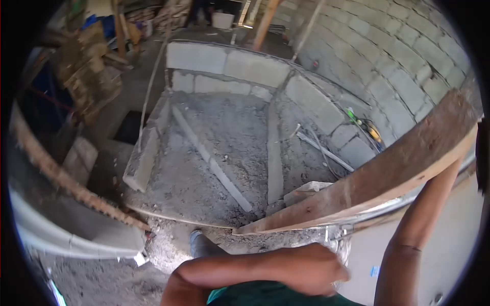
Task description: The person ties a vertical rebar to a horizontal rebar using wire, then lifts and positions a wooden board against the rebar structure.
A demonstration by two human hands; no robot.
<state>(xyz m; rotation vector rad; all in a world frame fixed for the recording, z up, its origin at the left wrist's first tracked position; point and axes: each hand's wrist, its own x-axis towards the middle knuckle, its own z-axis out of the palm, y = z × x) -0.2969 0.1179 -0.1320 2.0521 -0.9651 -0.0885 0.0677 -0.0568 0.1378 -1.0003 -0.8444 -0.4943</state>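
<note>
My left hand is curled closed, held across the front of my green shirt. Its palm side is turned away, so anything inside the fingers is hidden. On the right, my right forearm reaches up and passes behind a thick wooden beam, which hides the right hand. That beam slants from the lower middle up to the right edge. My lower leg stands on the rubble-strewn ground just ahead of me.
Low block walls enclose a rough dirt floor with a long pale strip lying diagonally. A yellow-and-green tool rests by the tall block wall. A thin rod rises at the left. A pale bucket stands behind.
</note>
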